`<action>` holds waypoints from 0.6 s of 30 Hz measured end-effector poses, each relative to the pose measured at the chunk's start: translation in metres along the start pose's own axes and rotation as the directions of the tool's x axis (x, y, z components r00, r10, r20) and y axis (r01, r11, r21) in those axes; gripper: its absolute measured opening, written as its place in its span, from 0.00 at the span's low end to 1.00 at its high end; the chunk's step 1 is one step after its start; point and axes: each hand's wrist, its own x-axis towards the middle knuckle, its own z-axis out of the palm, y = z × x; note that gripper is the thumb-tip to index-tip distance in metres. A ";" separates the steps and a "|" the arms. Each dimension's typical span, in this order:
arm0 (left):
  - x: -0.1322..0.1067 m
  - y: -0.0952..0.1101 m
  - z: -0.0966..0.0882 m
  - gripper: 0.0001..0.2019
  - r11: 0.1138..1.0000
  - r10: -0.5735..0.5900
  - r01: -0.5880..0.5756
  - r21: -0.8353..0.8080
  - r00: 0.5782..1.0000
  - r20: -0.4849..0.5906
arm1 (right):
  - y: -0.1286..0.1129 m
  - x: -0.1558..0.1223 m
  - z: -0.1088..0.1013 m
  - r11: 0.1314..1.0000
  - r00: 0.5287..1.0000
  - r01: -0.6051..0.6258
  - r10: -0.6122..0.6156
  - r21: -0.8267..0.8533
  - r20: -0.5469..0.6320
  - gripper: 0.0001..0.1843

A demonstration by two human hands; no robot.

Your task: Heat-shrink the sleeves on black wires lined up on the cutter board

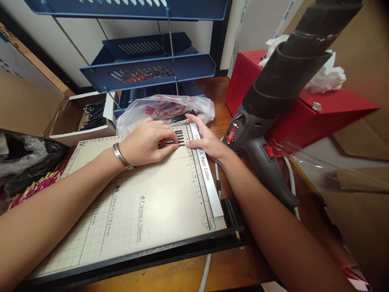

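Near the far right corner of the paper cutter (158, 182), there they were: the black strips (180, 135), lined up side by side, just short of the white guide (208, 178) along the right edge! Light things, I reckoned, hardly any weight, probably fairly stiff, and slim enough to skid out of line on that smooth surface. Not fragile, by my guess; the ends looked the place to take hold, pinched low and flat. And my left hand (148, 140) was right on them, thumb and forefinger together, seemingly clamped on the nearest strip. Across from it, my right hand (211, 142) had its thumb down by the strips' right ends, the fingers apart from it, up by the far edge. Thin, dark, straight they looked, pale gaps between, their left ends hidden under my fingers.
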 end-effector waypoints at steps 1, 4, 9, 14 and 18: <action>0.000 0.000 0.000 0.12 1.000 -0.002 0.002 0.006 1.000 0.006 | 0.000 0.000 0.000 1.000 1.000 0.001 -0.001 0.002 0.002 0.58; 0.000 0.001 -0.002 0.13 0.999 -0.008 0.008 0.033 1.000 0.013 | 0.000 0.000 0.000 1.000 1.000 -0.002 0.002 0.010 -0.002 0.58; 0.000 0.004 -0.005 0.14 0.997 -0.024 0.021 0.073 0.999 0.036 | -0.001 0.000 0.001 1.000 1.000 -0.011 0.011 0.015 -0.001 0.59; 0.001 0.005 -0.005 0.13 0.996 -0.021 0.016 0.084 0.999 0.050 | 0.001 0.002 0.000 1.000 1.000 -0.004 0.004 0.020 0.003 0.59; 0.001 0.003 -0.004 0.12 0.997 -0.016 0.012 0.078 0.999 0.046 | 0.003 0.003 -0.001 1.000 1.000 0.005 -0.005 0.016 0.008 0.59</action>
